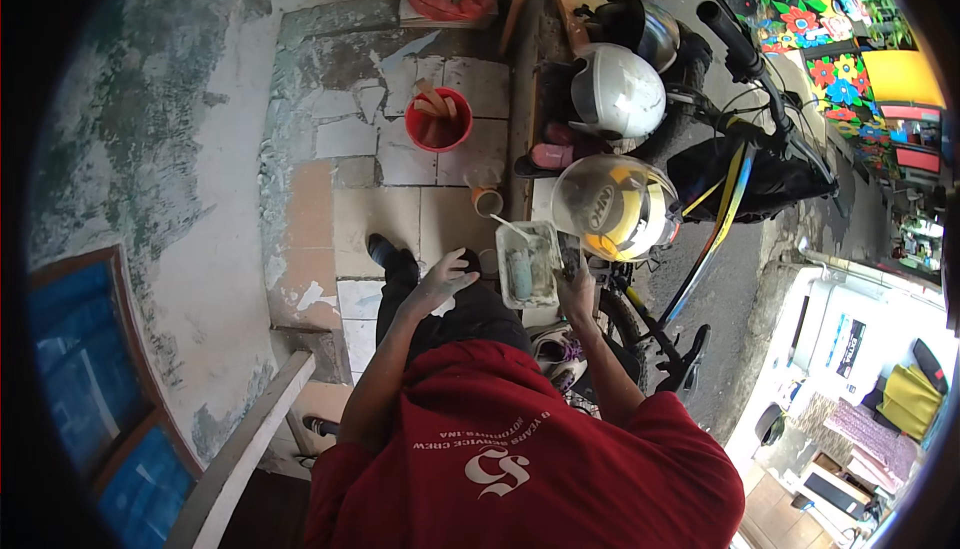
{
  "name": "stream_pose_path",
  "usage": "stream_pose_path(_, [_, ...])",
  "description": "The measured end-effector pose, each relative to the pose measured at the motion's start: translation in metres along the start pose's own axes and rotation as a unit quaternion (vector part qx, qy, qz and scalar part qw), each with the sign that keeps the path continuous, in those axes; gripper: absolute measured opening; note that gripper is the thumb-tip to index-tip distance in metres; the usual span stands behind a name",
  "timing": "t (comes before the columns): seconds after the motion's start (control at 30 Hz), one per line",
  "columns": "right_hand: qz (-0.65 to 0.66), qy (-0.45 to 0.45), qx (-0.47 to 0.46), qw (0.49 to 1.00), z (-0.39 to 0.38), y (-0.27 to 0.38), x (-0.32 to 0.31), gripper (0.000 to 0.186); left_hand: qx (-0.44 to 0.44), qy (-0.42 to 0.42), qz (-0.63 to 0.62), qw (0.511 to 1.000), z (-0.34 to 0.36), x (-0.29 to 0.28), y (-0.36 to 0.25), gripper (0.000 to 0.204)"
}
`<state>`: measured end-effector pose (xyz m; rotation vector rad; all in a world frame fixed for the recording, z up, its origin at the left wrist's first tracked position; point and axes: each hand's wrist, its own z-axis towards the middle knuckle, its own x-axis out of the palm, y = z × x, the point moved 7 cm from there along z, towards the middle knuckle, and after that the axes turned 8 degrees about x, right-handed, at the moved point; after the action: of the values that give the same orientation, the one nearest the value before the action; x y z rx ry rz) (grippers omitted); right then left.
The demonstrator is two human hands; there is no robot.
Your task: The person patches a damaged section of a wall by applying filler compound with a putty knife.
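Note:
My left hand (443, 284) is over my lap, its fingers bent and spread with nothing in them. My right hand (577, 294) is closed round a dark, flat object (570, 255), whose kind I cannot make out, against the right side of a pale rectangular tray (505, 287). Grey residue coats the tray. A greyish cylinder, like a paint roller (522, 274), lies in it, and a thin white stick (513, 231) leans over its far left corner. Just beyond stands a small clear cup (487, 201).
A red bucket (438, 147) with flat light-brown pieces stands on the worn tiles. To the right are a yellow-and-white helmet (612, 209), a white helmet (618, 94) and a bicycle (735, 189). A peeling wall (190, 149) runs along the left, near a railing (245, 449).

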<state>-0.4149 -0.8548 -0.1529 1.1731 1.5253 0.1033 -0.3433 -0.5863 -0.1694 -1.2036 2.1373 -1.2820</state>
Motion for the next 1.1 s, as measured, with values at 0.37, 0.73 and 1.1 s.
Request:
stream_pose_path(0.37, [-0.137,-0.001,0.061,0.989,0.016,-0.185,0.011,0.032,-0.026,-0.209,-0.069,0.975,-0.068,-0.081,0.048,0.021])
stream_pose_path(0.73, [0.265,0.355,0.021,0.897,0.008,0.191,0.08,0.023,0.145,-0.251,-0.244,0.925,-0.075,-0.139,-0.077,0.039])
stream_pose_path(1.1, [0.223,0.589,-0.107,0.77,-0.074,0.543,0.183,0.041,0.266,-0.367,-0.244,0.857,-0.146,-0.301,-0.247,0.019])
